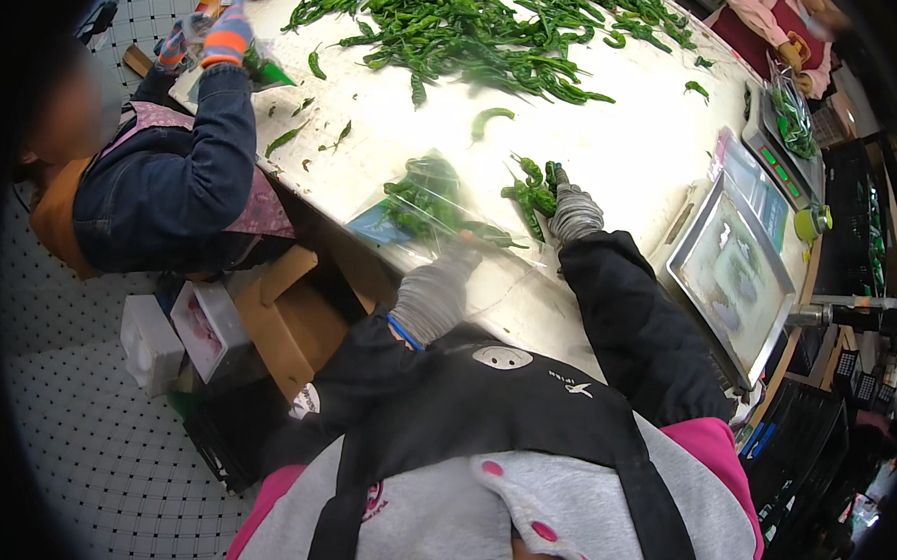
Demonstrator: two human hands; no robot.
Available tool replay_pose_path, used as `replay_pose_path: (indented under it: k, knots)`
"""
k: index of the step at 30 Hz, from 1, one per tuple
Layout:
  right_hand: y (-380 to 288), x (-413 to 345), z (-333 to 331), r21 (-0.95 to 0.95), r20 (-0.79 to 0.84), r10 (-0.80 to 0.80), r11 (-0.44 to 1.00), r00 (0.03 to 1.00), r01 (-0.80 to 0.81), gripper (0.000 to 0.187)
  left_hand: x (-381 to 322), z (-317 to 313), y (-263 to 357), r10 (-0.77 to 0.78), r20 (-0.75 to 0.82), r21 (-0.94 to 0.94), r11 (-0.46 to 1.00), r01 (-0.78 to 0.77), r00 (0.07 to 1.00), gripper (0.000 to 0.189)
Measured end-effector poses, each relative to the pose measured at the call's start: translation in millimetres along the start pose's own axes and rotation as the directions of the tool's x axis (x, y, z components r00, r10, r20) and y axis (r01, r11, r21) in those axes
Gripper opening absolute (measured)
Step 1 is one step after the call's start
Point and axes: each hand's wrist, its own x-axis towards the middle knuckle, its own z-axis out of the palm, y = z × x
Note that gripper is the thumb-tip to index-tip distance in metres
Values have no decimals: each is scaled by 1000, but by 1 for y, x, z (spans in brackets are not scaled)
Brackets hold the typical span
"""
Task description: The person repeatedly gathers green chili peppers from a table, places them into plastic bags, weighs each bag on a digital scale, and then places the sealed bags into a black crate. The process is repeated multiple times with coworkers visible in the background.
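My left hand (434,291), in a grey knit glove, grips the open end of a clear plastic bag (487,263) near the table's front edge. Long green peppers (426,196) fill the far part of this bag, and a blue printed patch shows on its side. To the right, my right hand (578,210), also gloved in grey, has its fingers around a small bunch of green peppers (529,193) just above or on the white tabletop (612,144). Its finger undersides are hidden. A single curved pepper (491,120) lies beyond the bag.
A big heap of green peppers (459,40) covers the table's far side. Right of me stand a metal-rimmed tray (734,270) and a digital scale (783,171) bearing a filled bag (795,119). A co-worker (176,163) handles a bag at left; another (775,31) stands far right. An open cardboard box (296,326) sits below.
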Motion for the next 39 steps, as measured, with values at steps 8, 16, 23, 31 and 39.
replay_pose_path:
  k: [8, 16, 23, 31, 39]
  knots:
    - [32, -11, -32, 813, 17, 45, 581, 999, -40, 50, 4, -8, -9, 24, -77, -178, 983, -38, 997, 55]
    - [-4, -124, -32, 1000, 19, -773, 3, 634, -27, 71, 17, -24, 4, -8, 31, -704, 709, 28, 999, 63]
    - [-64, -113, -5, 288, -154, -319, 891, 935, 351, 45, 16, -13, 12, 73, 13, 5, 997, -73, 997, 70]
    - [-89, -102, 23, -57, -353, -604, 776, 714, 628, 49, 21, -15, 1, 187, -397, 82, 982, -169, 899, 76]
    - [-120, -55, -35, 991, -4, -582, 107, 813, 82, 19, 22, -31, 23, 88, -266, -82, 990, -113, 960, 68]
